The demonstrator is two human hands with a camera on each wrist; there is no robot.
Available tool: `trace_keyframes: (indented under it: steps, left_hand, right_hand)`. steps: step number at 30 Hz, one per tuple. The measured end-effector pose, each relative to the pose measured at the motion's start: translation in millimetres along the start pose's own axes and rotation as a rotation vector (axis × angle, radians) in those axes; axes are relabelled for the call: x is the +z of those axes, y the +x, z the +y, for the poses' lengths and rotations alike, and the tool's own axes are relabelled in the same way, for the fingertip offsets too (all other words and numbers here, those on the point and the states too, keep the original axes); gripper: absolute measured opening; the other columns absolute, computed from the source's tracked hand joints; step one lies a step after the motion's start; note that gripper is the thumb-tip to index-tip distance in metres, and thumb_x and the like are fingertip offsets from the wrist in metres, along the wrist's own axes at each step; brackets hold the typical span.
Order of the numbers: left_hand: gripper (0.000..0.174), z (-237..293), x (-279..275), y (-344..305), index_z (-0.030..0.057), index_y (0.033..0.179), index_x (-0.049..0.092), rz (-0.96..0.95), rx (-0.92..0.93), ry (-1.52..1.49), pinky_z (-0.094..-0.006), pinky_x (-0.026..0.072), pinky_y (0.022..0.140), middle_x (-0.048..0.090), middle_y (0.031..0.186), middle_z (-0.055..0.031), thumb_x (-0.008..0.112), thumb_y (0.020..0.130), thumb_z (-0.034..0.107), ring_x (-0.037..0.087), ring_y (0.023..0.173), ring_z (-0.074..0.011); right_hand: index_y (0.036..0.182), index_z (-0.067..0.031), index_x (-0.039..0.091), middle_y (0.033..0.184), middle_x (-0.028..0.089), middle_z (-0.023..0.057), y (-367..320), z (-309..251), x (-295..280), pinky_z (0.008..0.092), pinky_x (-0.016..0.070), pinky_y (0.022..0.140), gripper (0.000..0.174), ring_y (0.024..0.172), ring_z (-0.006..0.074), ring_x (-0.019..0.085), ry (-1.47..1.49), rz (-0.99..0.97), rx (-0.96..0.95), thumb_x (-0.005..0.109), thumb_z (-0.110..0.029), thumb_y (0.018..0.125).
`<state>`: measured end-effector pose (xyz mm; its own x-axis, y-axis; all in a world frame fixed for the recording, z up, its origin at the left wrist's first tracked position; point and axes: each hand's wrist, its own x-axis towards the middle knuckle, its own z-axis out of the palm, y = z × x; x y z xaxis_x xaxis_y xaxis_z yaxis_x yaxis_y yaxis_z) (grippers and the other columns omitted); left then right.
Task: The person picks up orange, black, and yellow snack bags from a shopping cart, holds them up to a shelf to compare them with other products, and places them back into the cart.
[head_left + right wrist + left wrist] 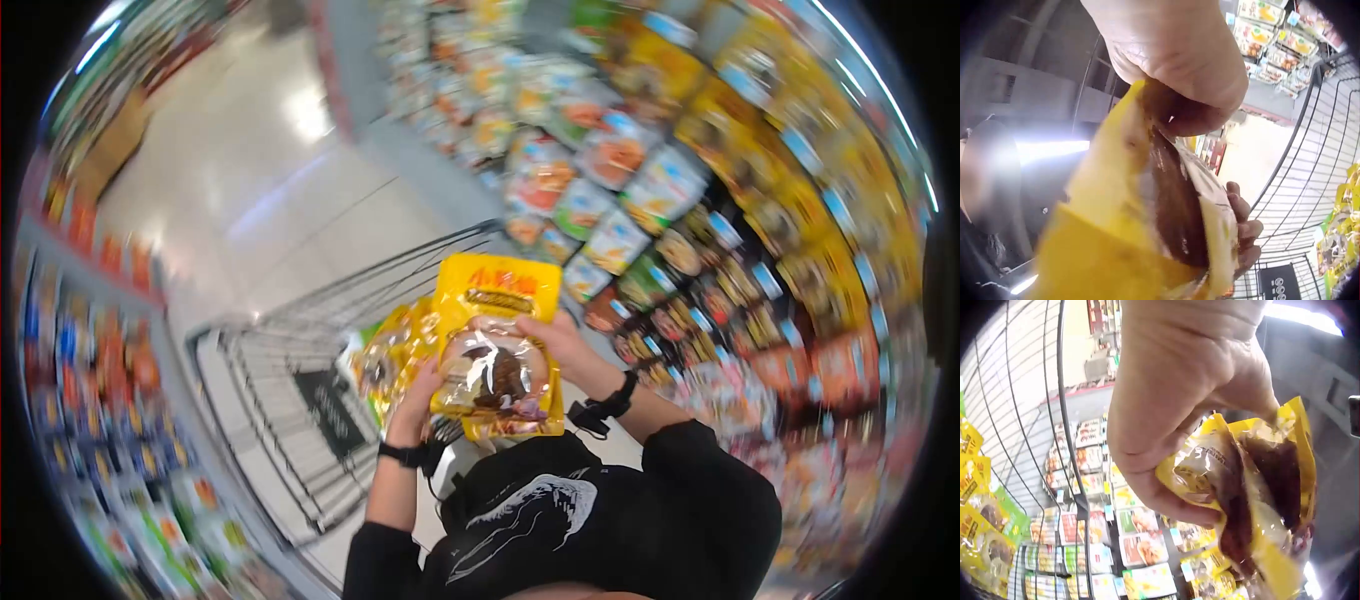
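Observation:
A yellow food packet with a clear window is held upright in front of the person's body, above the shopping cart's near end. My left hand grips its left edge. Seen from the left wrist, thumb and fingers pinch the plastic, and a second yellow packet lies against the first. The right hand holds the right edge, its thumb over the front. In the right wrist view the packet's yellow side is blurred, and left fingertips show beyond it.
The wire shopping cart stands ahead to the left. Several yellow packets lie in it. A stocked shelf of packaged food runs along the right, and another shelf stands on the left. Pale floor stretches between them.

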<state>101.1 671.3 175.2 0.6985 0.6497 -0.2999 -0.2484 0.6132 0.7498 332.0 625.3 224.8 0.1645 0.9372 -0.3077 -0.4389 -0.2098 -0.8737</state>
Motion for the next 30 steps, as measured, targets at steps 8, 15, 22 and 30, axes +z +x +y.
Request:
trace_keyframes:
  steps: [8,15,22,30]
  left_hand:
    - [0.063,-82.9,30.4,41.6,-0.0034,0.118,0.051,-0.406,-0.331,-0.068,-0.0461,0.0493,0.089,0.057,0.117,-0.0185,0.072,0.076,0.038,0.058,0.106,-0.0294]
    - [0.048,-99.4,150.8,54.9,-0.0033,0.116,0.052,-0.416,-0.396,0.272,-0.0336,0.0497,0.086,0.062,0.107,-0.0123,0.069,0.072,-0.007,0.061,0.098,-0.0207]
    - [0.061,-161.0,247.7,88.6,0.0002,0.123,0.046,-0.516,-0.314,0.342,-0.0346,0.0499,0.088,0.059,0.113,-0.0106,0.069,0.067,-0.012,0.061,0.098,-0.0208]
    - [0.069,-227.5,388.8,117.5,0.0016,0.123,0.042,-0.640,0.037,0.524,-0.0311,0.0464,0.090,0.057,0.114,-0.0086,0.073,0.062,-0.006,0.057,0.102,-0.0174]
  right_hand:
    - [0.110,-0.0003,0.059,0.100,0.064,0.0065,-98.4,1.3,-77.5,0.0290,0.0501,0.077,0.024,0.086,0.0138,0.061,0.246,0.428,-0.170,0.056,-0.017,0.092]
    - [0.110,0.0009,0.058,0.102,0.063,0.0052,-163.3,-4.8,-136.2,0.0278,0.0483,0.078,0.025,0.089,0.0104,0.058,0.164,0.613,-0.296,0.051,-0.017,0.095]
    - [0.118,0.0006,0.052,0.111,0.060,0.0067,-233.6,-27.4,-254.5,0.0283,0.0494,0.082,0.030,0.096,0.0130,0.058,0.099,0.663,-0.563,0.047,-0.021,0.097]
    - [0.113,0.0008,0.055,0.102,0.062,0.0037,-338.3,-77.0,-398.1,0.0265,0.0473,0.079,0.026,0.091,0.0101,0.057,0.083,0.706,-0.492,0.045,-0.016,0.097]
